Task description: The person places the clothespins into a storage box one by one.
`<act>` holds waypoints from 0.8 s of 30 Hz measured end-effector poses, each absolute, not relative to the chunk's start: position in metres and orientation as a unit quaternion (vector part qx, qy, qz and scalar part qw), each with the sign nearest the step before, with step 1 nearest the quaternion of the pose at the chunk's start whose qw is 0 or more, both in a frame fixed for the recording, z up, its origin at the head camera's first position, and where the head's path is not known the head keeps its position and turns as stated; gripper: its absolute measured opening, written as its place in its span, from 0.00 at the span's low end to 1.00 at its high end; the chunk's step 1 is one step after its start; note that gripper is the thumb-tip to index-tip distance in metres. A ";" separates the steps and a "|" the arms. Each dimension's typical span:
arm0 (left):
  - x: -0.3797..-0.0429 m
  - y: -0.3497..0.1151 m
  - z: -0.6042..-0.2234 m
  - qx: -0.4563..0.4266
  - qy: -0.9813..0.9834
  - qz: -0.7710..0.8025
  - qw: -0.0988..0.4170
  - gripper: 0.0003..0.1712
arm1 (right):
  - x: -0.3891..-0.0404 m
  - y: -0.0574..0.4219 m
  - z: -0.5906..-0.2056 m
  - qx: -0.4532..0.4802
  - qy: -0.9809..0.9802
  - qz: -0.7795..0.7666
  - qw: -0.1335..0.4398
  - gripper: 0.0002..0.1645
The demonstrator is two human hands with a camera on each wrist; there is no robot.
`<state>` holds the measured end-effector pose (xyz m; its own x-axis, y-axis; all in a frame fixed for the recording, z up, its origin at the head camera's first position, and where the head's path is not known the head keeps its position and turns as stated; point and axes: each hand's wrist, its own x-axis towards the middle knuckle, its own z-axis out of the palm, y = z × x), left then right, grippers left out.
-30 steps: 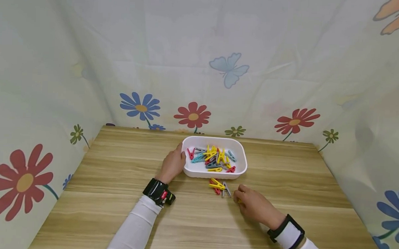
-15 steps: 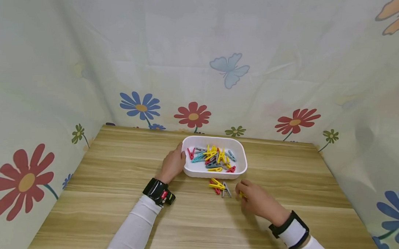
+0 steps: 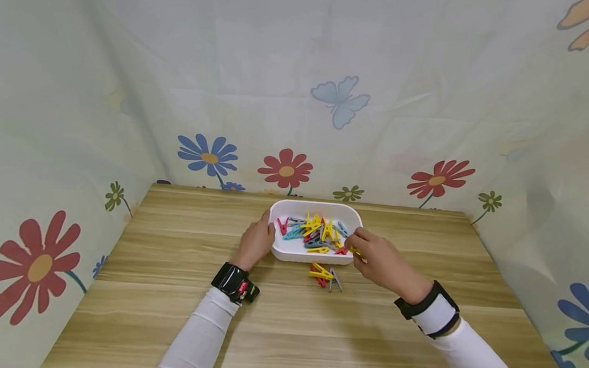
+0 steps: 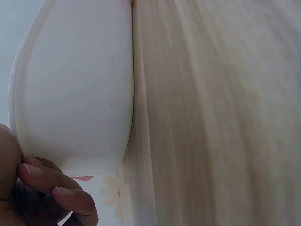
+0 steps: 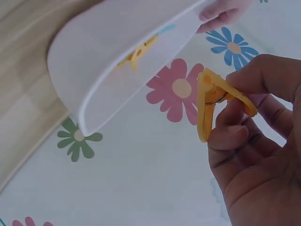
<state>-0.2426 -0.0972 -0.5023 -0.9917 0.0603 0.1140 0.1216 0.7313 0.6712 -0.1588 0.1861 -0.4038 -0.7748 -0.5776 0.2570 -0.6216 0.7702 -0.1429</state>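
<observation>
A white plastic tub (image 3: 292, 257) stands on the table, holding a loose heap of yellow, red, grey and teal clothespins (image 3: 311, 228). At the tub's left end my left hand (image 3: 255, 242) grips the rim, thumb and fingers on either side of the wall (image 4: 70, 89). My right hand (image 3: 384, 263) is over the tub's right front corner. Between its thumb and fingers it pinches a yellow clothespin (image 5: 206, 103), plain to see in the right wrist view. Just in front of the tub lie another yellow clothespin (image 3: 320, 271), a grey one (image 3: 336, 280) and a red one (image 3: 322, 283).
The wood-grain table (image 3: 289, 335) meets a fabric backdrop (image 3: 254, 74) printed with flowers and a butterfly behind and at both sides. A black strap with a small device (image 3: 234, 283) is on the left wrist, and another strap (image 3: 433, 310) on the right.
My right hand has lifted from the table with the yellow clothespin and moved away from me, up to the tub's right front corner. My left hand has stayed on the rim.
</observation>
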 end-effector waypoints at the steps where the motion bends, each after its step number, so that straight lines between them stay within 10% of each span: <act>1: -0.243 -0.097 -0.503 -0.050 -0.931 -0.360 0.043 0.31 | -0.161 0.185 -0.401 0.323 -0.934 0.111 0.104 0.14; 24: -0.242 -0.095 -0.502 -0.044 -0.933 -0.354 0.045 0.31 | -0.242 0.120 -0.403 0.334 -0.927 0.164 0.041 0.11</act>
